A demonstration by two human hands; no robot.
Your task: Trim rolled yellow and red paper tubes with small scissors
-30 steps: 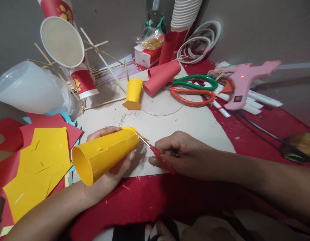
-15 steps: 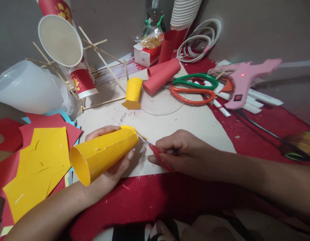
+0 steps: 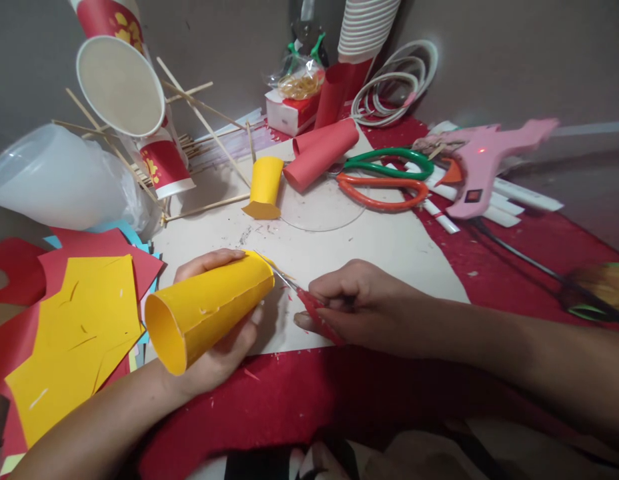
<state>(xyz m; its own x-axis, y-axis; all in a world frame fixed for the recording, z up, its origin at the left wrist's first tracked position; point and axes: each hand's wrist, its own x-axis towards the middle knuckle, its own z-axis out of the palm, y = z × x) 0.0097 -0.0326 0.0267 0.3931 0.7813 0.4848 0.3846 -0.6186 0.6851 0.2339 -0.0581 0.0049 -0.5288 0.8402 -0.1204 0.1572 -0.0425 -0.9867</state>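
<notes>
A tapered yellow paper tube (image 3: pixel 209 310) lies across my left hand (image 3: pixel 234 340), whose fingers and thumb wrap around it from behind and below. Its wide open end faces down and left, with a seam running along the side. My right hand (image 3: pixel 362 300) is closed on the red handles of small scissors (image 3: pixel 314 313). The scissor blades meet the tube's narrow right end, where a thin yellow strip hangs off the rim. Behind the hands stands a shorter yellow paper piece (image 3: pixel 267 187) with a flared bottom edge.
Yellow paper sheets (image 3: pixel 77 333) overlap red ones at left. Behind are paper cups (image 3: pixel 167 160) among wooden sticks (image 3: pixel 209 207). Red paper tubes (image 3: pixel 322 155) and large green-and-orange-handled scissors (image 3: pixel 384 190) lie at the back. A pink glue gun (image 3: pixel 482 167) rests on white strips at right.
The yellow tube has turned slightly in my left hand, its wide end shifting a little right and down. My right hand and the scissors have barely moved.
</notes>
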